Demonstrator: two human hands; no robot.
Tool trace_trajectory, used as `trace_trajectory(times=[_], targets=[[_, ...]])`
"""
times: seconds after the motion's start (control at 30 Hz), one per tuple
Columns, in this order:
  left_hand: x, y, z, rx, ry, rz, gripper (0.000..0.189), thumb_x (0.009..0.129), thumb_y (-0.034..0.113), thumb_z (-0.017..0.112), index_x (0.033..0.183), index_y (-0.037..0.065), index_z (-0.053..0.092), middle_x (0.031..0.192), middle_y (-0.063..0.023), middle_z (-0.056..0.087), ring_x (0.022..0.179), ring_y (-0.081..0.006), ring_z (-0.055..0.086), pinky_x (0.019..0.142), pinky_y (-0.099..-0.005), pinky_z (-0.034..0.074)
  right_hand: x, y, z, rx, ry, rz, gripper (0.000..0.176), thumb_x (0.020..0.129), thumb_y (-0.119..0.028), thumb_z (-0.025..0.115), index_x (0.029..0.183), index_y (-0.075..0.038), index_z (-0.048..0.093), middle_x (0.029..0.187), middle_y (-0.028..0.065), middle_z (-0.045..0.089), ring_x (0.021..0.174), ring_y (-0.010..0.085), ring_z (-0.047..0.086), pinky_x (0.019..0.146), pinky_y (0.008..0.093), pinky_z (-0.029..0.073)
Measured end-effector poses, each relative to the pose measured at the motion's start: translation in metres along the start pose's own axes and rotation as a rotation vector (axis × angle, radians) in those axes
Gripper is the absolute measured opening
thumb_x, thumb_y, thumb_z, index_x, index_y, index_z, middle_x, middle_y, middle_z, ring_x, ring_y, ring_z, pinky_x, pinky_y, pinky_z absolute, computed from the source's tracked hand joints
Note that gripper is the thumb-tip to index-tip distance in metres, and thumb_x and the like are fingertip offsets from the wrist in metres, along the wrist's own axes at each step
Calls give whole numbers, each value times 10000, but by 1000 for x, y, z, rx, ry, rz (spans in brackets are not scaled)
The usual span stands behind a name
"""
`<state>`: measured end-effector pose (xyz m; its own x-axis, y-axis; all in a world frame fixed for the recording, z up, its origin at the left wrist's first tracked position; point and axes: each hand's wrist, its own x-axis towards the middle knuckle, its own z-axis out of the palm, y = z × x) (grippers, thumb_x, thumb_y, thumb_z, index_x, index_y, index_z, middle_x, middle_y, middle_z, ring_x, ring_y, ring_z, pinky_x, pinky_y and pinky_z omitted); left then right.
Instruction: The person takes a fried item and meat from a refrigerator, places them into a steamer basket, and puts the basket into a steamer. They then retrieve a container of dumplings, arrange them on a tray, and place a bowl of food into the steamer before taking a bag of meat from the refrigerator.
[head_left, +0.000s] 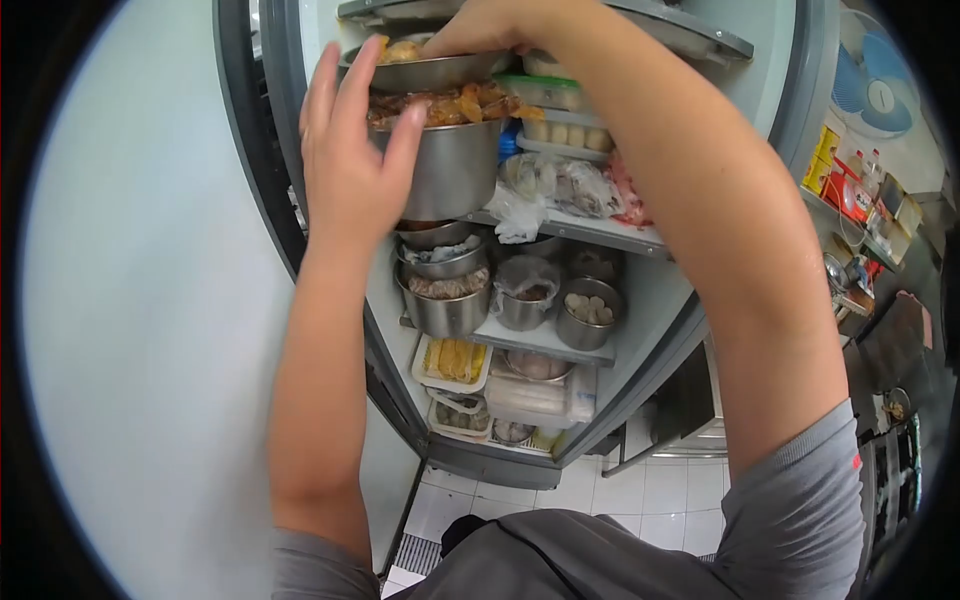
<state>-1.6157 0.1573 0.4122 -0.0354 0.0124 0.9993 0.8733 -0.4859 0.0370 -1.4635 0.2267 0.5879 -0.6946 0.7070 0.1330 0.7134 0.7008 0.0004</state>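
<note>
My left hand (355,150) is raised with its fingers apart, at the left side of a tall steel pot (450,165) on the upper fridge shelf. Dark brown cooked food (465,103) fills the pot to its rim. Above it sits a shallow steel bowl (440,72) with pale yellowish pieces (402,51) in it. My right hand (490,28) reaches over the right part of this bowl; its fingertips dip behind the rim, so what they hold, if anything, is hidden.
Right of the pot are plastic boxes (565,134) and bagged food (585,188). Lower shelves hold steel pots (447,312) and a tray of yellow food (452,362). The fridge door (150,300) stands open at left; a fan (880,95) and counter goods are at right.
</note>
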Motion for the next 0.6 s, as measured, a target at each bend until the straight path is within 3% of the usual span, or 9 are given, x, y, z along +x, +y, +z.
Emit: trace_trajectory(times=[0.07, 0.13, 0.23, 0.27, 0.4, 0.47, 0.5, 0.57, 0.6], targets=[[13, -17, 14, 155, -30, 40, 512, 937, 231, 734, 1413, 93, 607, 1501, -222, 521, 1412, -407, 465, 1153, -479, 379, -1, 1, 8, 128, -66, 18, 631, 883, -366, 714, 1371, 18, 605, 1172, 264, 721, 1082, 347, 700, 904, 498, 525], [16, -23, 17, 142, -15, 40, 482, 937, 255, 734, 1381, 101, 628, 1475, -215, 545, 1407, -417, 466, 1154, -488, 376, 12, 3, 27, 203, 265, -12, 596, 796, -476, 680, 1210, -53, 747, 1167, 195, 732, 1038, 312, 692, 925, 462, 537], [10, -29, 19, 138, 21, 52, 443, 914, 243, 759, 1317, 93, 652, 1436, -185, 586, 1396, -430, 474, 1151, -490, 375, 0, 4, 35, 28, 490, 102, 610, 714, -462, 724, 1143, -28, 750, 1042, 214, 759, 999, 345, 727, 906, 438, 552], [8, -30, 20, 105, 33, 41, 452, 901, 221, 771, 1317, 92, 650, 1437, -187, 584, 1395, -434, 474, 1152, -490, 373, -3, 5, 46, 59, 682, 35, 368, 754, -295, 751, 966, 1, 695, 810, 150, 705, 763, 266, 704, 705, 385, 559], [13, -29, 26, 34, 81, 16, 556, 850, 187, 817, 1360, 84, 619, 1438, -194, 580, 1389, -415, 489, 1148, -469, 389, -28, -4, 64, 118, 1140, -148, 428, 728, -236, 751, 1065, 19, 688, 955, 221, 744, 906, 386, 730, 830, 474, 574], [18, -33, 29, -12, 123, 39, 631, 841, 199, 828, 1408, 64, 586, 1435, -209, 576, 1374, -385, 515, 1145, -442, 408, -40, -9, 58, 159, 1185, -150, 442, 797, -220, 736, 1150, 30, 648, 1015, 234, 732, 944, 362, 718, 842, 468, 561], [23, -38, 31, -58, 123, 80, 658, 798, 162, 814, 1407, 85, 578, 1383, -266, 579, 1322, -443, 526, 1118, -497, 423, -48, -9, 56, 207, 1237, -175, 458, 866, -204, 721, 1235, 41, 608, 1074, 246, 719, 983, 338, 705, 854, 461, 549], [22, -40, 31, -21, 168, 133, 630, 787, 121, 800, 1380, 48, 599, 1372, -239, 594, 1309, -399, 549, 1124, -464, 421, -74, -14, 63, 507, 1329, -331, 352, 860, -95, 696, 1175, 8, 576, 1053, 226, 710, 931, 355, 708, 843, 435, 564], [21, -25, 27, -14, 208, 113, 605, 801, 125, 822, 1360, 29, 609, 1372, -212, 608, 1275, -360, 575, 1108, -439, 431, -113, -15, 63, 641, 1122, -360, 459, 859, -131, 720, 1269, -6, 558, 1163, 257, 707, 1000, 411, 716, 887, 471, 562]])
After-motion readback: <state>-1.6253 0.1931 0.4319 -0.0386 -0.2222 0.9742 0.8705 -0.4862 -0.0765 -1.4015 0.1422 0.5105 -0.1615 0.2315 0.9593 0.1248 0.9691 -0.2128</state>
